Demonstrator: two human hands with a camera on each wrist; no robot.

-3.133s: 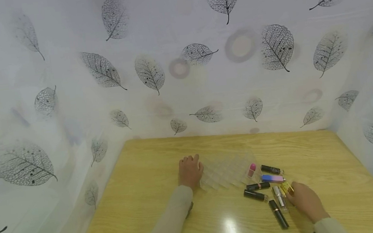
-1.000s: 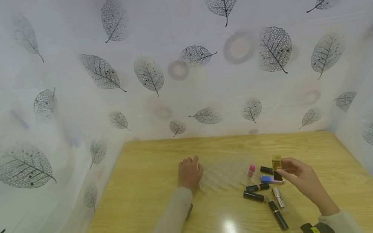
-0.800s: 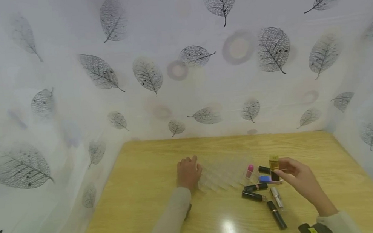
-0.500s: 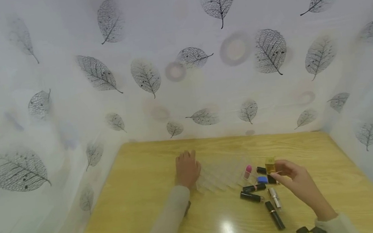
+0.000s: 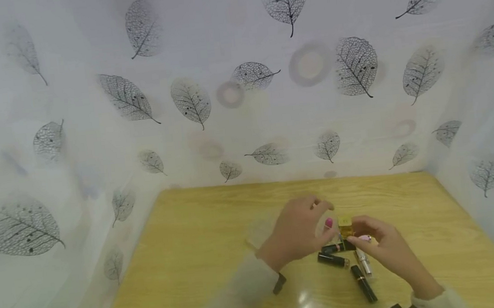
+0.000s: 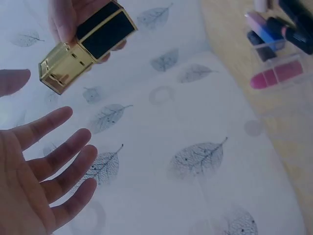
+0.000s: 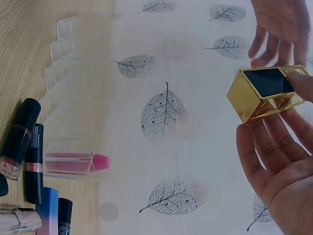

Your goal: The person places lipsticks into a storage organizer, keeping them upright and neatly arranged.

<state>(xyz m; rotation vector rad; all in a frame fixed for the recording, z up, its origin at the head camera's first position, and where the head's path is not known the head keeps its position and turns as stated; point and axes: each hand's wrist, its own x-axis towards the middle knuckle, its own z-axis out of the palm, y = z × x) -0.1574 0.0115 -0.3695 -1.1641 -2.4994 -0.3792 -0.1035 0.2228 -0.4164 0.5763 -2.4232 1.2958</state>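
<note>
My right hand (image 5: 388,247) pinches a square gold-and-black lipstick tube (image 7: 266,90) between thumb and fingers, up above the table. Its gold end points toward my left hand in the left wrist view. My left hand (image 6: 29,181) is spread, fingers apart, close beside that gold end and holding nothing. From the head, the left hand (image 5: 297,229) covers much of a clear stepped lipstick organizer (image 7: 63,63). A pink lipstick (image 7: 73,162) sits in the organizer's end slot.
Several more lipsticks lie on the wooden table (image 5: 186,261) by the organizer: black tubes (image 5: 363,284), a silver one (image 5: 363,262) and a blue-and-pink one (image 7: 47,210). A white leaf-print curtain (image 5: 212,162) rises behind the table and at both sides.
My right hand has picked the gold lipstick tube up from the pile and brought it left. My left hand has left the organizer's left end and moved right, toward the tube.
</note>
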